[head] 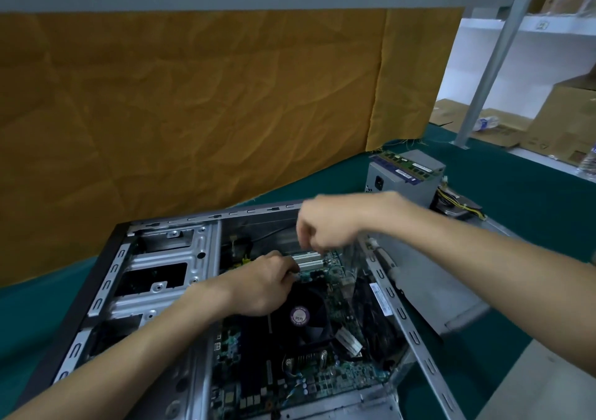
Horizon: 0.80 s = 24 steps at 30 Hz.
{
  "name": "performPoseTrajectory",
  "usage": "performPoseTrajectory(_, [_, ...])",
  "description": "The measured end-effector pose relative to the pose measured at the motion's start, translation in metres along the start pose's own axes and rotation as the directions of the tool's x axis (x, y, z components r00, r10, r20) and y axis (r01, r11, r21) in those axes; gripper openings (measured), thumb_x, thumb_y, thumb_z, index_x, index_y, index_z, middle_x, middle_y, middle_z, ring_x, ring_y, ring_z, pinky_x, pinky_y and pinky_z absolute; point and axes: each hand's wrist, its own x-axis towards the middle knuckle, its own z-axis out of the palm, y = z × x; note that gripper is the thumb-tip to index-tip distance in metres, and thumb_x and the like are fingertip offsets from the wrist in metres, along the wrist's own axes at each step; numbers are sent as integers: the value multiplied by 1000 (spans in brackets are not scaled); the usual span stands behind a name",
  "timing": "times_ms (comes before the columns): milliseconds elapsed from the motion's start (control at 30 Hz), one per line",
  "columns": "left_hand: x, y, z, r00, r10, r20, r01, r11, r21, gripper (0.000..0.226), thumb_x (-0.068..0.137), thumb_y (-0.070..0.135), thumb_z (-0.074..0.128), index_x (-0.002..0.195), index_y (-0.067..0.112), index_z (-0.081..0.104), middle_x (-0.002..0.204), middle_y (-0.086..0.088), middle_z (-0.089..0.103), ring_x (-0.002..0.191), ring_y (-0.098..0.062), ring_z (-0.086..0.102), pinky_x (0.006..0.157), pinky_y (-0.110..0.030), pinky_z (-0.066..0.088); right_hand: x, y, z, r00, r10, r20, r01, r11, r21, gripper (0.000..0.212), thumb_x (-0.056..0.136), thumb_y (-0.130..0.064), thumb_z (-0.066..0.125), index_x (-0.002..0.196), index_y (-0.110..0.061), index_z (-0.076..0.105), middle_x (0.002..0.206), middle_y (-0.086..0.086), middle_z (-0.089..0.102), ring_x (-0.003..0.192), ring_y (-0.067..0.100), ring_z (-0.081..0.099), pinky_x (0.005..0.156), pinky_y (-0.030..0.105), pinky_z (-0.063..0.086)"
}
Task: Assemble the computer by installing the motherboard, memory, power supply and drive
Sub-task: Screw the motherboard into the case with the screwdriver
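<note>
Right, I see both hands inside the open computer case (106, 277) over the motherboard (322, 377), left hand (264, 287) curled by the white slots (308, 260), right hand (325, 226) fingers bunched above them, holding what I cannot tell.

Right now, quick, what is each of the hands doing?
Left hand: fingers curled at the white slots on the motherboard; what it grips cannot be told.
Right hand: curled and blurred; cannot tell.
</note>
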Motion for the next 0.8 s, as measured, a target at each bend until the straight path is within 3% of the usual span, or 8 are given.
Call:
performPoseTrajectory(67, [18,4,1,999,-25,37,26,1000,-1,38,105,27,44,141,16,53,140,-11,49,130,-31,51,107,-39,42,-7,17,-19,973,6,-229,48,972,229,28,95,-5,53,96,-24,74,69,-8,74,63,1,68,52,17,48])
performPoseTrajectory(167, [46,19,5,995,-6,96,3,999,35,45,105,24,44,149,18,44,145,-14,43,135,-36,45,110,-46,40,7,36,-21,816,120,-565,82,944,320,27,101,-10,48,96,-22,72,69,-14,63,50,0,53,48,19,38])
performPoseTrajectory(267, [69,31,10,987,-55,151,41,994,97,53,106,21,40,158,20,31,151,-16,36,140,-40,37,113,-48,37,31,44,1,835,203,-511,52,896,442,24,108,-24,47,104,-16,68,79,-2,68,55,11,53,53,27,40])
performPoseTrajectory(333, [79,35,14,984,-112,140,84,978,191,58,104,17,41,160,18,25,149,-16,33,138,-42,37,111,-49,38,39,45,19,841,245,-483,11,884,467,40,109,-32,42,84,-12,65,66,0,61,51,17,49,53,31,37])
performPoseTrajectory(433, [85,40,18,984,-150,100,120,958,262,54,102,14,44,154,11,32,142,-16,34,132,-42,39,107,-49,40,43,49,34,766,329,-552,20,846,532,54,110,-34,40,59,-15,45,51,-1,43,45,19,41,51,32,32])
performPoseTrajectory(533, [90,45,19,981,-178,74,150,944,293,43,99,12,44,142,8,44,135,-16,36,127,-41,40,104,-47,39,45,48,37,749,348,-564,30,833,553,54,109,-31,44,57,-15,43,51,1,43,45,21,41,47,31,28])
performPoseTrajectory(800, [94,54,25,971,-232,57,202,925,321,45,97,20,48,142,11,47,141,-13,34,129,-38,38,108,-47,37,45,46,39,734,345,-584,28,845,534,50,107,-29,47,58,-17,44,56,1,50,49,18,48,46,30,26])
